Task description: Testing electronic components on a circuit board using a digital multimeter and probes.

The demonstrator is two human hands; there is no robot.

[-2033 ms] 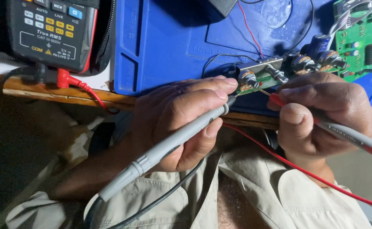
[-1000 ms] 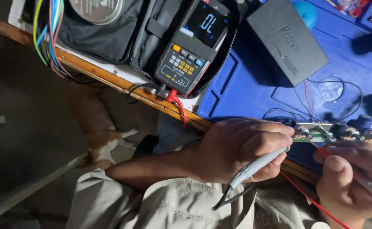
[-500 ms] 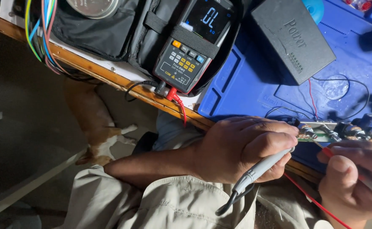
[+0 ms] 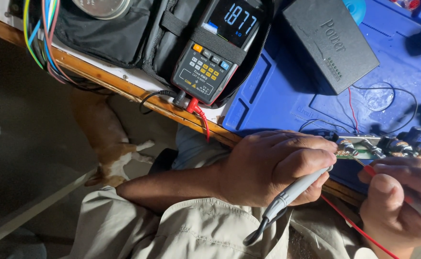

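Left hand (image 4: 273,168) gripped a grey probe (image 4: 297,188); right hand (image 4: 402,201) gripped a red probe (image 4: 414,202). Both tips touched the circuit board (image 4: 388,147). Testing seemed underway; next called for steady hands.

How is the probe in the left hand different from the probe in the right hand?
The left-hand probe is grey with a black cable; the right-hand probe has a red collar and a red cable. The left hand wraps its probe in a fist; the right hand pinches its probe like a pen. Both point at the circuit board.

Grey probe (image 4: 292,192) looks smooth matt plastic; meter (image 4: 215,52) hard plastic w/ glossy lit screen, sat in black cloth case (image 4: 119,33). Blue mat (image 4: 287,96) smooth, slightly shiny; surface (image 4: 110,79) edge bare wood. Black box (image 4: 328,43) matt plastic.
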